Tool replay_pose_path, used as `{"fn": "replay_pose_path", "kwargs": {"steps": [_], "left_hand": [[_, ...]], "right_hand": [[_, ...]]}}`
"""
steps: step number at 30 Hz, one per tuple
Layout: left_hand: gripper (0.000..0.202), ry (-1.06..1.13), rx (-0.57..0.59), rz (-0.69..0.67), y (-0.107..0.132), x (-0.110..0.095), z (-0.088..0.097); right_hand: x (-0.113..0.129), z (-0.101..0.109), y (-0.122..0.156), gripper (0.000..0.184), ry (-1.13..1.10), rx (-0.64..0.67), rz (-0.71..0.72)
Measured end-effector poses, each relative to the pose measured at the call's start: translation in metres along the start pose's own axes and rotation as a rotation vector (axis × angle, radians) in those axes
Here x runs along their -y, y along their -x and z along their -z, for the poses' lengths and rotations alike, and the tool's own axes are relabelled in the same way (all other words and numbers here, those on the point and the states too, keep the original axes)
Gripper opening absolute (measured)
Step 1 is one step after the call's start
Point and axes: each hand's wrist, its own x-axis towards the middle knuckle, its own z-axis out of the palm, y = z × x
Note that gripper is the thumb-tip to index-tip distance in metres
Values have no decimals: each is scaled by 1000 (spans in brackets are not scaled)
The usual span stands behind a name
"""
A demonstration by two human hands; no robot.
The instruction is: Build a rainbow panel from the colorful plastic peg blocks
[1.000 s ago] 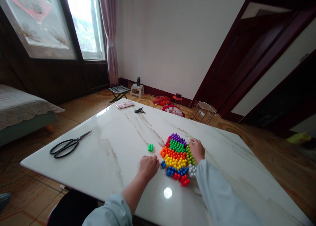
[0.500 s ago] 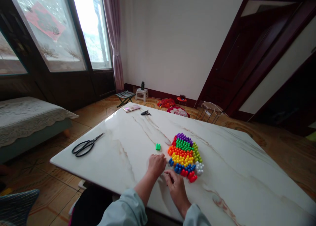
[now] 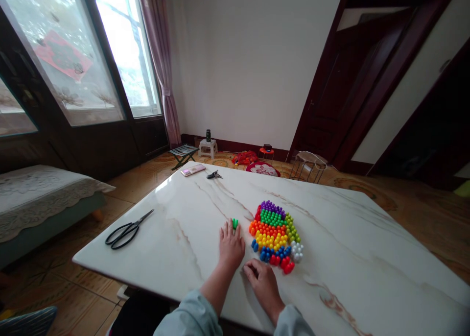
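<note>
My left hand (image 3: 231, 245) lies palm down over the marbled table, fingers stretched forward and apart. Its fingertips reach the small green beads (image 3: 235, 224), partly covering them. My right hand (image 3: 260, 278) rests on the table nearer to me, thumb and forefinger pressed together; whatever is between them, if anything, is too small to make out. Just beyond it lies a multicoloured beadwork piece (image 3: 272, 230), with purple, green, orange, yellow, blue, red and white beads in bands. A pair of blue beads (image 3: 254, 245) sits at its left edge.
Black-handled scissors (image 3: 128, 232) lie at the table's left side. Pliers (image 3: 214, 175) and a pink phone (image 3: 193, 170) lie near the far edge. The white table (image 3: 352, 257) has veined stone patterning. Beyond it stand a folding stool (image 3: 184, 153) and a white stool (image 3: 207, 148).
My left hand has moved forward from beside my right hand to the green beads, its fingers straightening out. My right hand has stayed nearly in place. The view has tilted up slightly.
</note>
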Motion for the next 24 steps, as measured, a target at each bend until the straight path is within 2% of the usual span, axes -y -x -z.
{"fn": "replay_pose_path", "kwargs": {"steps": [3,6,9,12,15,21,24], "left_hand": [[37,176,-30,-28,-3,4,-3],[32,563,-24,-69,0,7,2],[26,964,87,-8,12,6,12],[33,1144,203,35,27,2,23],[33,1128,273,-16,38,-2,31],[29,698,263,-162,44,-2,34],[28,624,283,-257,43,-1,39]], "right_hand": [[-3,-2,0,26,-17,-8,2],[-8,-5,0,26,-103,-38,-24],[-12,-8,1,38,-193,-107,-88],[-11,-6,2,43,-268,-148,-100],[-8,-3,2,35,-293,-140,-44],[-9,-1,0,25,-222,-229,3],[-9,-2,1,23,-170,-273,48]]}}
